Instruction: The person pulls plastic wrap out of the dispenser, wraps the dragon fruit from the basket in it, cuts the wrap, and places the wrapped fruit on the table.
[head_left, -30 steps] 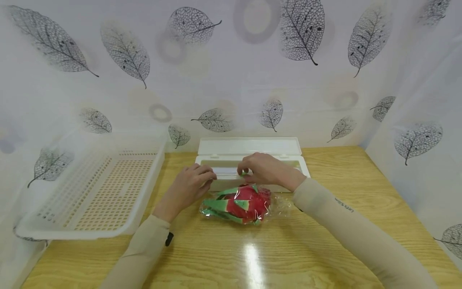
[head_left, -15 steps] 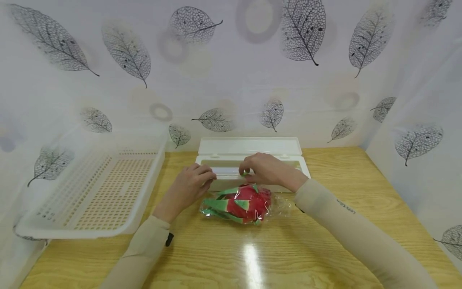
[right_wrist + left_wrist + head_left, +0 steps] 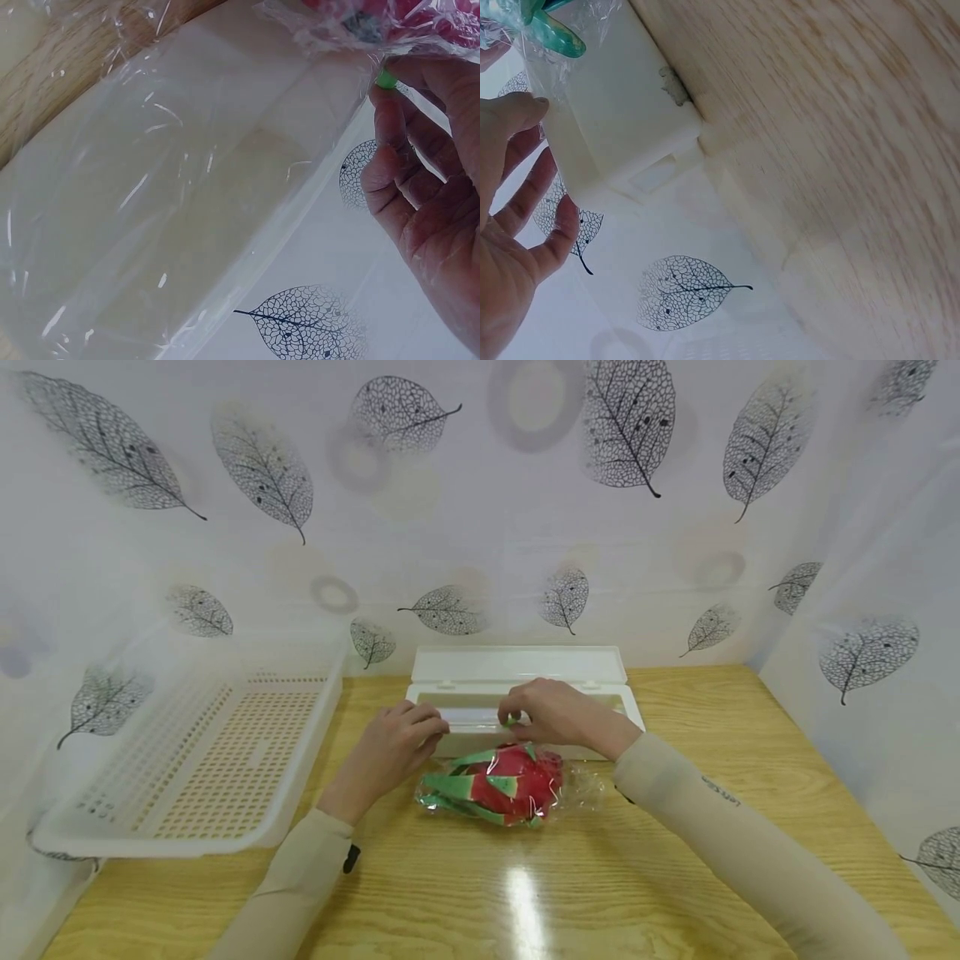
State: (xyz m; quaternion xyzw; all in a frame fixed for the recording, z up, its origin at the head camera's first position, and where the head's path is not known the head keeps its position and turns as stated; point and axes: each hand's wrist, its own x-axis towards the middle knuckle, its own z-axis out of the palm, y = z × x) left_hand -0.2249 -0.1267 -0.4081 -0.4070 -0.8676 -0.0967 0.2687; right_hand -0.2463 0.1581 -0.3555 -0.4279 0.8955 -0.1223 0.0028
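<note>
We had the wooden bench [image 3: 675, 860] as the biggest thing in the shot, with leaf-print sheeting [image 3: 480, 510] hung up behind it and along both sides. Taking the white cling-film dispenser box [image 3: 525, 689] as our landmark: it sat at the back middle of the bench with its lid flipped open against the sheeting. Off to the left of the box was a white perforated basket [image 3: 195, 760], tipped up a bit against the sheeting and hanging over the bench's left edge.

Right in front of the box, pretty much touching its front wall, lay the dragon fruit [image 3: 498, 783], red with green scales and already covered in clear cling film [image 3: 577, 787] that bunched out loose on its right side. The right wrist view also showed a stretched sheet of film over the box.

Our left hand [image 3: 397, 745] was at the box's front left corner, fingers [image 3: 525, 191] fairly straight and lightly spread, thumb tip resting on the box edge where the film runs. Our right hand [image 3: 555, 710] was over the front middle of the box, just behind the fruit, fingers [image 3: 397, 142] curled in, pinching a small green piece [image 3: 385, 79] at the film's edge. We couldn't tell whether that green bit was a tab on the box or a fruit scale.
</note>
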